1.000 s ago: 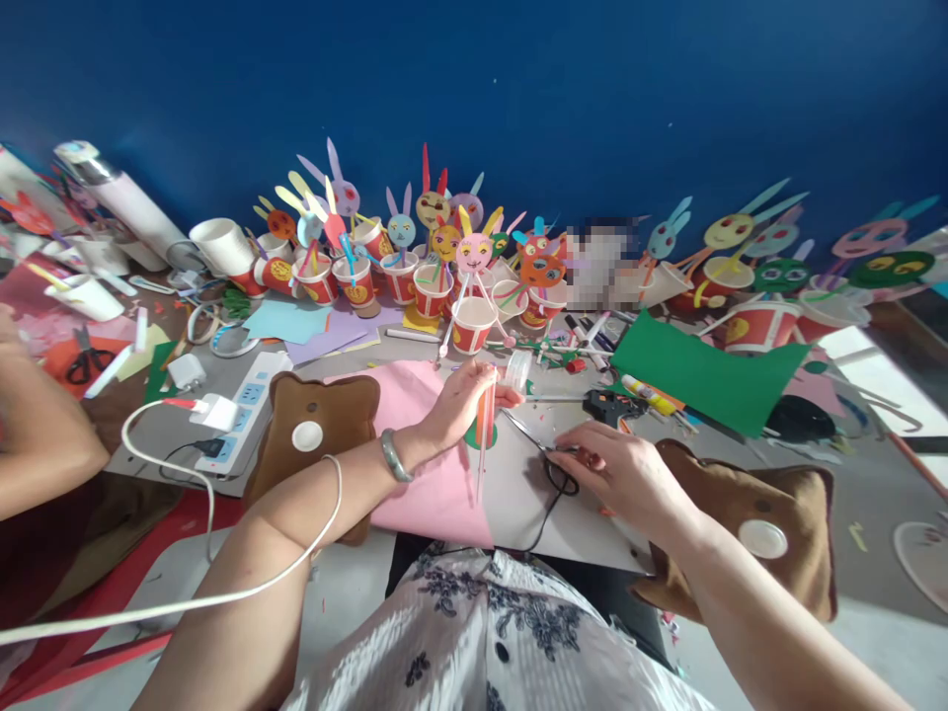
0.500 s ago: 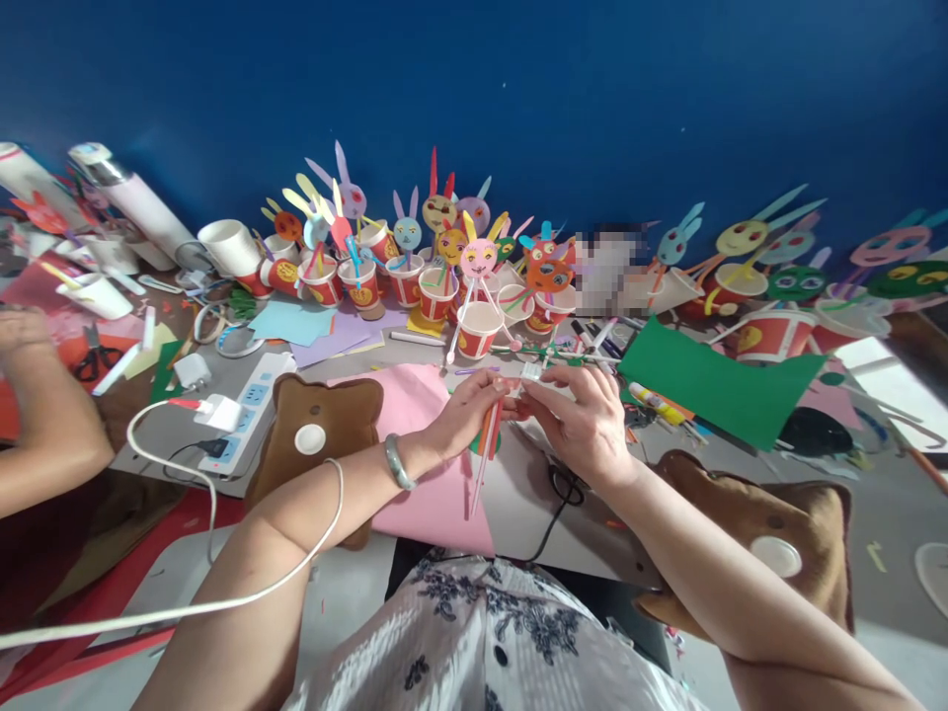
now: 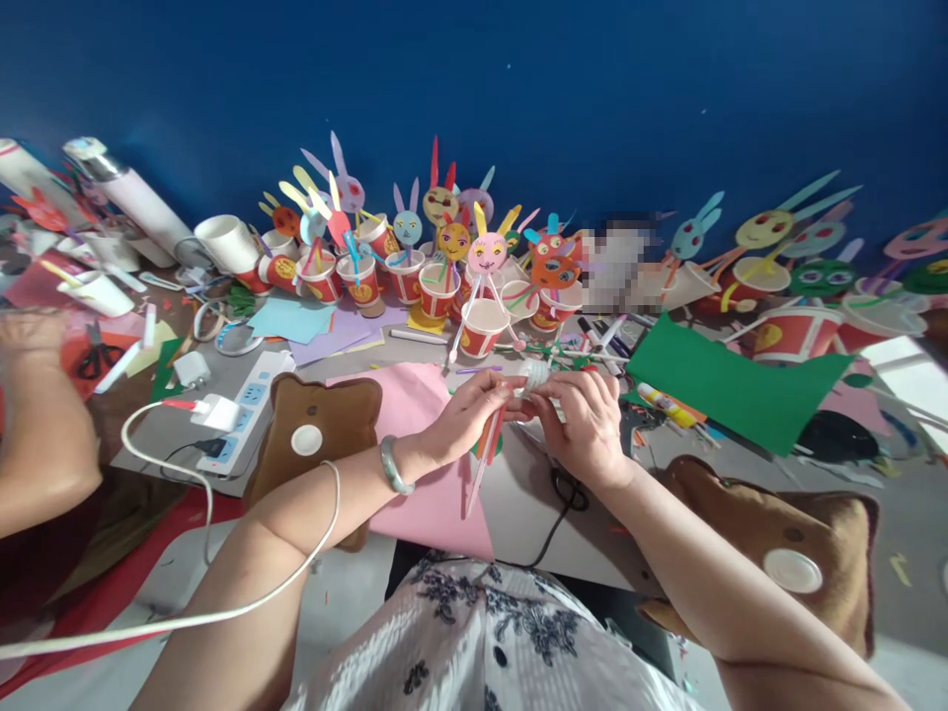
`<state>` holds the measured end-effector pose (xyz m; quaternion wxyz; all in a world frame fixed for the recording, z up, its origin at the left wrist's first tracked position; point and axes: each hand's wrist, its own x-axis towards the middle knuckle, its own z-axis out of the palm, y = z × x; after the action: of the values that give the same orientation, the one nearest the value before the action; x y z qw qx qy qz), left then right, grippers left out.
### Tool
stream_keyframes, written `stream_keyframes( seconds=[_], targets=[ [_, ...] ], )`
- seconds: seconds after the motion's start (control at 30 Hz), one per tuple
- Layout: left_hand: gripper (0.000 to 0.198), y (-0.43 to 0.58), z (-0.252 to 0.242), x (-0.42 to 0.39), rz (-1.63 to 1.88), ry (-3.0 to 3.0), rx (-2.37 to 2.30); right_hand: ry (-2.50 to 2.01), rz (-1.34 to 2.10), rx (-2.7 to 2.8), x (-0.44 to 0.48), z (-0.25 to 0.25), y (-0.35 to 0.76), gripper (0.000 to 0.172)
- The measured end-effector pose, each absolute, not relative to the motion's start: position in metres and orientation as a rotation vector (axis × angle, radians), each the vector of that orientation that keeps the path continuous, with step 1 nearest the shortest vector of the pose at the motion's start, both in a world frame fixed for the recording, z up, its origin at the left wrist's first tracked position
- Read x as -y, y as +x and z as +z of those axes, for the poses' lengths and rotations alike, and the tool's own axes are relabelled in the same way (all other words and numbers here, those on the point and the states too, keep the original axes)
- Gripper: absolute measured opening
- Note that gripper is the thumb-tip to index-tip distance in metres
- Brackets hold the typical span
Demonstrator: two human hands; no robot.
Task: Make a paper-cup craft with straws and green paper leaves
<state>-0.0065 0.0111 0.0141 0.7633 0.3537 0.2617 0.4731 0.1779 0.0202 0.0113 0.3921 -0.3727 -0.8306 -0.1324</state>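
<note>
My left hand [image 3: 468, 415] pinches a bunch of thin paper strips [image 3: 483, 456], orange, pink and white, that hang down over the pink paper sheet [image 3: 426, 434]. My right hand [image 3: 585, 420] meets it fingertip to fingertip and grips a small clear tape roll [image 3: 534, 374]. Both hands hover above the grey table [image 3: 518, 504]. A black pair of scissors [image 3: 567, 486] lies on the table just under my right wrist.
Several red paper cups with paper rabbit faces [image 3: 481, 296] crowd the back. A green sheet [image 3: 733, 385] lies to the right, a power strip [image 3: 244, 410] and brown cushion [image 3: 315, 434] to the left, another cushion [image 3: 785, 553] at right. Another person's arm [image 3: 37, 434] rests at far left.
My right hand left the scissors on the table, rose to meet my left hand and now holds the tape roll against the strips. The left hand barely moved.
</note>
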Motion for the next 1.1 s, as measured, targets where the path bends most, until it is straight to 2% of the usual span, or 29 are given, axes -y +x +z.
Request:
stream_keyframes(
  seconds=[0.23, 0.33, 0.47, 0.7, 0.93, 1.1],
  targets=[
    [0.039, -0.006, 0.018, -0.009, 1.023, 0.716, -0.547, -1.046, 0.149, 1.825, -0.015, 0.006, 0.174, 0.005],
    [0.039, -0.006, 0.018, -0.008, 1.031, 0.723, -0.548, -1.170, 0.424, 1.598, -0.015, 0.003, 0.173, 0.028],
    [0.037, -0.005, 0.019, -0.006, 1.055, 0.796, -0.573, -1.291, 0.808, 1.460, -0.017, 0.003, 0.175, 0.033],
    [0.042, -0.009, 0.028, -0.004, 0.980, 1.061, -0.666, -1.202, 0.976, 1.301, -0.018, 0.004, 0.175, 0.029],
    [0.041, -0.016, 0.030, -0.004, 0.869, 1.373, -0.725, -1.156, 1.312, 1.099, -0.020, 0.001, 0.179, 0.039],
    [0.042, -0.014, 0.031, -0.002, 0.810, 1.315, -0.667, -1.155, 1.276, 1.221, -0.020, 0.004, 0.181, 0.038]
  ],
)
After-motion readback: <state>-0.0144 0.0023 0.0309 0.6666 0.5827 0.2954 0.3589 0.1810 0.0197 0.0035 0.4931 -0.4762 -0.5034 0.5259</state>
